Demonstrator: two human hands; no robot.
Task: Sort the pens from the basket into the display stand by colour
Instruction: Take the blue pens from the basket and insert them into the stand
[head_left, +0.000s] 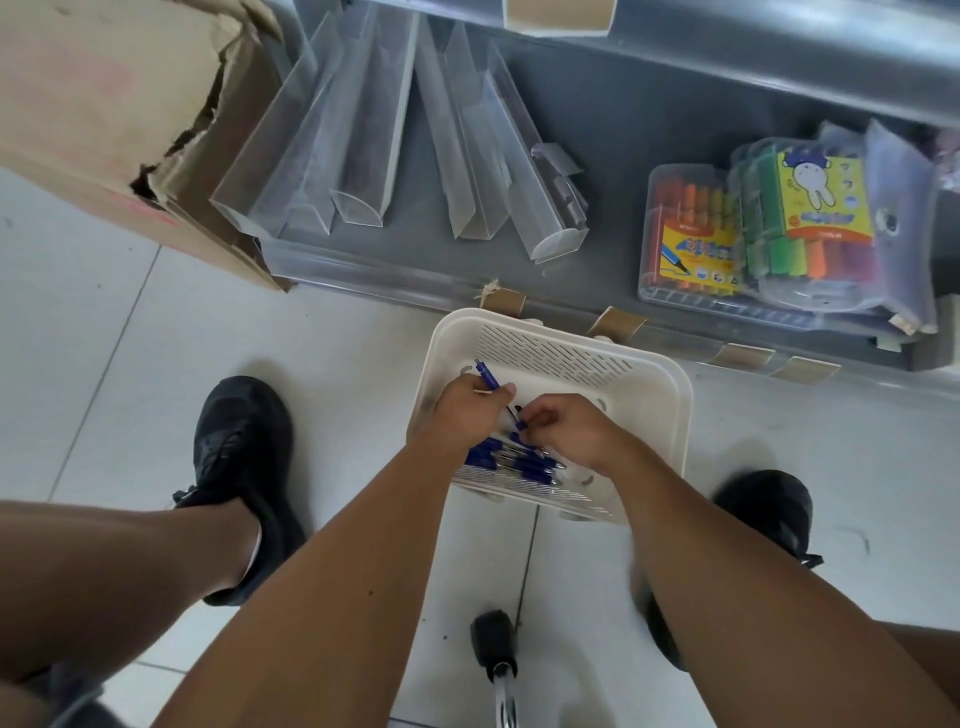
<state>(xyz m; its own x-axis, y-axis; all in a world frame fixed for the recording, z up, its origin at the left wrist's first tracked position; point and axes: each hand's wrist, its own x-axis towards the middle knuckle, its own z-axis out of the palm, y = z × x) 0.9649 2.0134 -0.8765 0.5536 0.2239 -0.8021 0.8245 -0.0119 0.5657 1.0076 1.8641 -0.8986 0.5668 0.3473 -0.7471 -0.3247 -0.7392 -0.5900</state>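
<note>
1. Head view, centre of the frame: a white slotted basket (561, 358) sits on the pale tiled floor (93, 374), its far rim close to the edge of a grey shelf (623, 124) that runs across the top of the frame.
2. Inside the basket, toward its lower left, lies a loose heap of blue pens (514, 462).
3. The left hand (467, 405) is inside the basket, fingers curled round one blue pen (487, 375) whose end sticks up and away past the knuckles.
4. The right hand (566, 431) is just beside the left, almost touching it, fingertips pinching another blue pen (521, 425) above the heap.
5. Both forearms reach in from the bottom of the frame.
6. Upper middle: several clear plastic troughs (358, 140) lie tilted and overlapping on the grey shelf.
7. Upper left: a torn cardboard box (104, 104) stands on the floor against the shelf.
8. Right side of the shelf: clear cases of coloured markers (691, 228), and a packet with a rabbit drawing (821, 192) leaning over them.
9. Black shoes (244, 467) show at lower left and at the right of the basket.
10. Bottom centre: a black-capped metal leg (493, 644) stands on the floor.
</note>
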